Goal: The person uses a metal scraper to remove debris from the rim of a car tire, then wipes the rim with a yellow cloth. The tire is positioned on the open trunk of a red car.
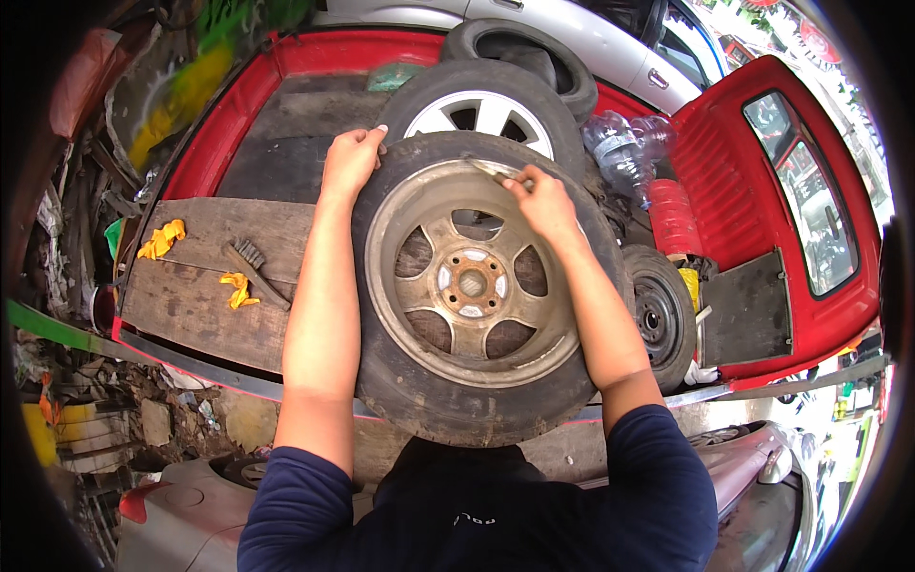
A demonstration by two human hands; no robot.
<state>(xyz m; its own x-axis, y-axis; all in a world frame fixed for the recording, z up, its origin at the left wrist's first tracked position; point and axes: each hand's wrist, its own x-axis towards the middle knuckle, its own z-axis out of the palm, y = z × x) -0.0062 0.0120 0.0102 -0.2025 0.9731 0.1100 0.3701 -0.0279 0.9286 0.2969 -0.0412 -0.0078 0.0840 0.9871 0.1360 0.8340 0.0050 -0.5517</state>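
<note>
A worn wheel [474, 281], a tire on a dusty spoked alloy rim, lies back side up in front of me at the edge of a red truck bed. In my right hand [548, 205] is a slim knife-like tool [500, 175], its thin metal end touching the upper lip of the rim. My left hand [353, 160] is closed beside the tire's upper left edge, thumb up. Whatever those fingers may hold is hidden. Behind the wheel lies another wheel [491, 110] with a silver rim.
On the wooden boards [200, 305] at left lie a brush [255, 272] and crumpled yellow gloves or cloths [162, 238]. A bare tire [534, 52], plastic bottles [615, 143] and a small steel wheel [658, 315] lie beyond and to the right. The red cab [762, 191] bounds the right side.
</note>
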